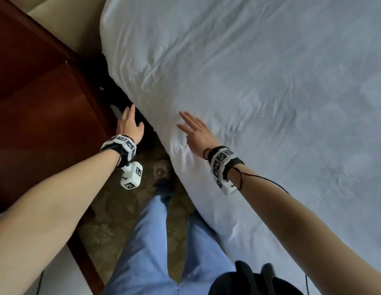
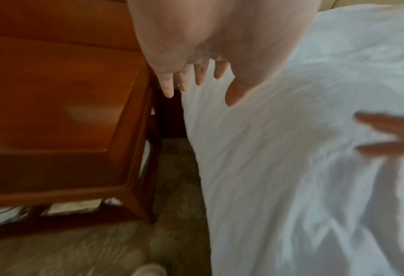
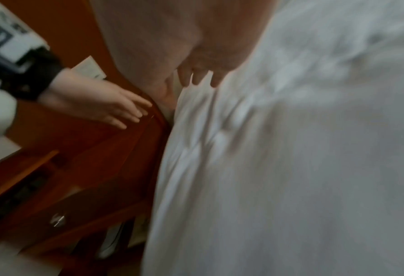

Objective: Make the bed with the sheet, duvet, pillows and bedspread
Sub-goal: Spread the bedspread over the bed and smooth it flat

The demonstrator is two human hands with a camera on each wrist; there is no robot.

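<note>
Right hand (image 1: 196,133), fingers straight and spread, lies palm-down on the wrinkled white cotton sheet (image 1: 259,92) near the bed's side edge, gripping nothing. Left hand (image 1: 130,122), fingers also extended and empty, hangs over the dark gap between the sheet's draped edge and the reddish-brown wooden nightstand (image 1: 43,107); whether it touches either I can't tell. Sheet covers the whole visible mattress top and falls over the side toward the patterned olive carpet (image 1: 113,222).

Bare arms, black wristbands (image 1: 225,161) carrying white marker-printed cubes, thin black cable, light blue trousers (image 1: 142,241)
</note>
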